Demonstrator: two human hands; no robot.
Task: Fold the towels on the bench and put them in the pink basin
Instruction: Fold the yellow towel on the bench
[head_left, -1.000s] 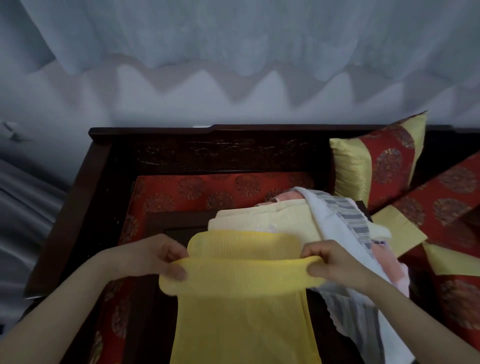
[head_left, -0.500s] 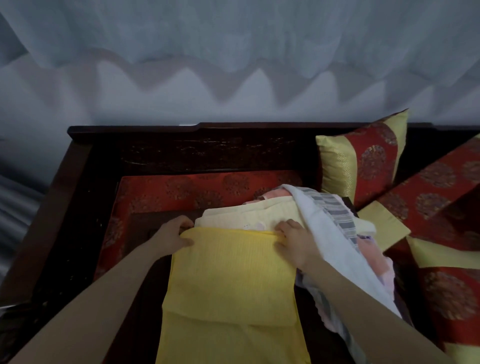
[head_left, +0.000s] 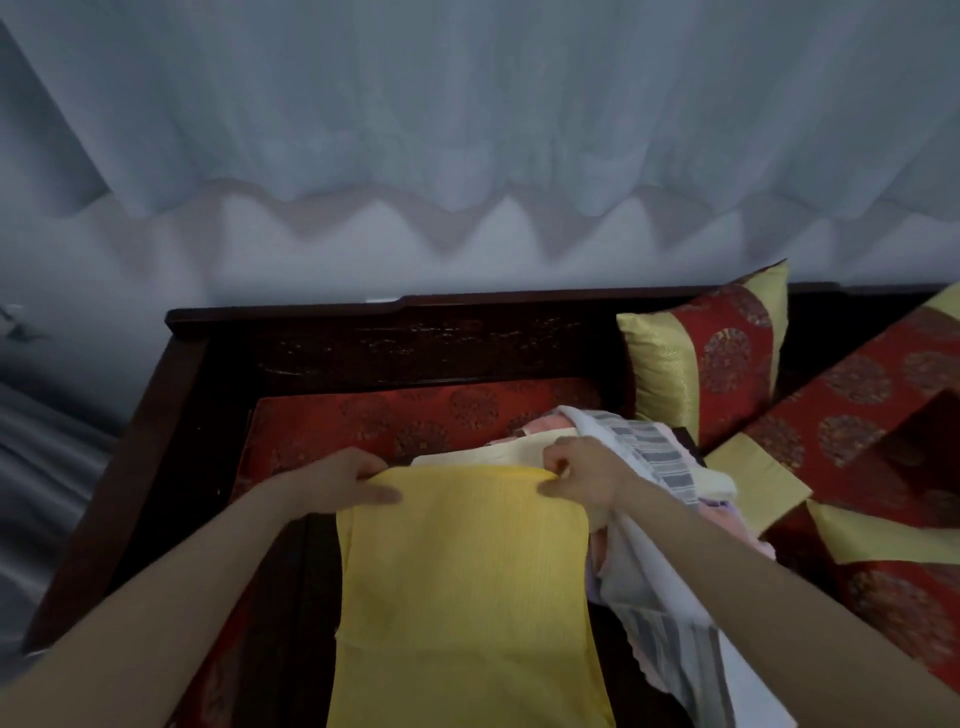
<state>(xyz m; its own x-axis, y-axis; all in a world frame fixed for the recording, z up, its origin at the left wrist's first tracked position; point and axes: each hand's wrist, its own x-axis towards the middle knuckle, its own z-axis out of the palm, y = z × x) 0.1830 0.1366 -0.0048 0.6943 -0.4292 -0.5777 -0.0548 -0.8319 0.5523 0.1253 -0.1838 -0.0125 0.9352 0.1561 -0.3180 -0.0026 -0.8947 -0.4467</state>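
Note:
A yellow towel (head_left: 462, 577) lies lengthwise on the dark wooden bench (head_left: 291, 332), its upper part doubled over onto the lower part. My left hand (head_left: 337, 486) pinches the far left corner of the fold, thumb on top. My right hand (head_left: 579, 475) pinches the far right corner with curled fingers. Behind and to the right lies a heap of other towels: a cream one (head_left: 483, 457), a white one with grey stripes (head_left: 654, 457) and pink pieces (head_left: 545, 428). The pink basin is not in view.
A red patterned seat cushion (head_left: 415, 410) covers the bench. Red-and-gold pillows (head_left: 711, 358) lean at the right, with another (head_left: 872, 395) beyond. A pale curtain (head_left: 467, 130) hangs behind the bench back.
Both hands carried the towel's near fold away from me and laid it down on the far end. They now grip the far corners of the doubled towel.

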